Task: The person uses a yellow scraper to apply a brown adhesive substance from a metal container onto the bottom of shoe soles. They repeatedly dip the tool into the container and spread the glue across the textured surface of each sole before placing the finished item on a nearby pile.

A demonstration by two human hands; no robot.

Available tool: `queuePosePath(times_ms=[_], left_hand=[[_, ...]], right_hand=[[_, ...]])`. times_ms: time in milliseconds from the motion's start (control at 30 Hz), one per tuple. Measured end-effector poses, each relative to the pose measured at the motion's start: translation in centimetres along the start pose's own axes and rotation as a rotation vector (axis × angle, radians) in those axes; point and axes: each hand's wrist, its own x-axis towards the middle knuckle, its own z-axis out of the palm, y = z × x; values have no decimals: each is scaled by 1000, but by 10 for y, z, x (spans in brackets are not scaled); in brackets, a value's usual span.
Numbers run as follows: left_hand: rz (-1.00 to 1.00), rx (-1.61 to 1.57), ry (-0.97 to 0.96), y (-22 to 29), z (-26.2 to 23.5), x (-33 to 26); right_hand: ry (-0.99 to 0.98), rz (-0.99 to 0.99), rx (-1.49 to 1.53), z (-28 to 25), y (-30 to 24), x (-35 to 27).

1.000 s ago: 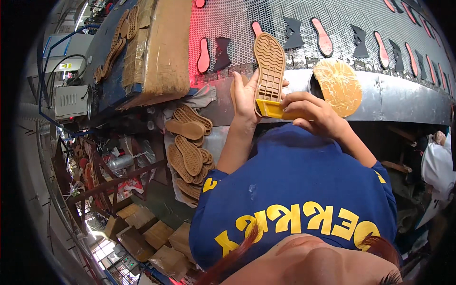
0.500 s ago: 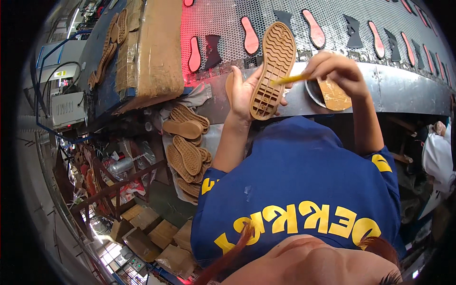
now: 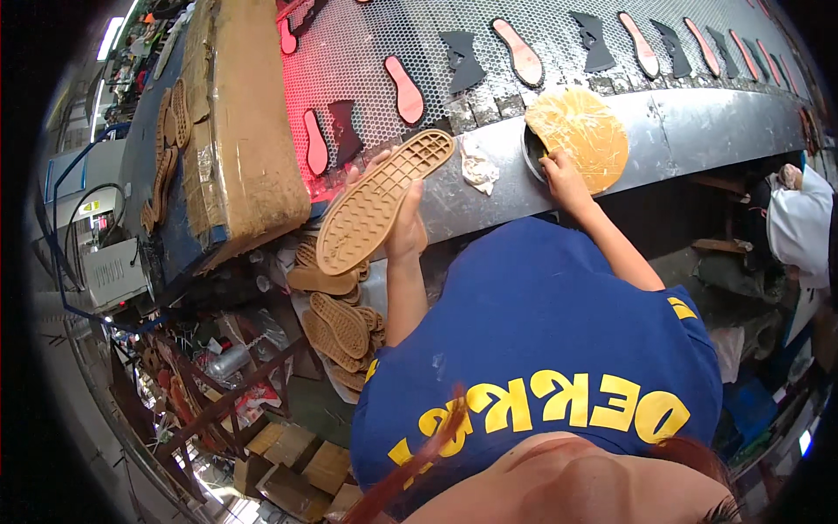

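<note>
My left hand is closed round a tan shoe sole, its patterned tread side up and tilted, heel grid toward the upper right. The edge of a second tan sole peeks out behind that hand. At the bench edge, my right hand is closed at the near rim of a round pot, below its yellowish, smeared round cover. The thin yellow stick the right hand held earlier is hidden now. A crumpled white scrap lies between the two hands.
Pink insoles and black cut pieces lie on the mesh conveyor beyond the metal ledge. More soles are stacked at my left, below a cardboard-covered block. Cardboard boxes stand on the floor.
My right hand has drawn back from the sole to the pot. My left hand has moved left and lower, turning the sole so its heel grid now points up right.
</note>
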Motion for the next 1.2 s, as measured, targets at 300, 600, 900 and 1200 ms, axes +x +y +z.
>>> queuePosePath(times_ms=[300, 600, 900, 1200], left_hand=[[52, 29, -23, 2, -1, -8], [231, 631, -317, 52, 5, 1], [319, 1331, -367, 87, 26, -6], [269, 1669, -467, 113, 43, -9]], right_hand=[[185, 44, 284, -11, -15, 0], [506, 95, 1119, -120, -127, 40], [502, -334, 576, -156, -189, 61], [505, -368, 521, -155, -202, 57]])
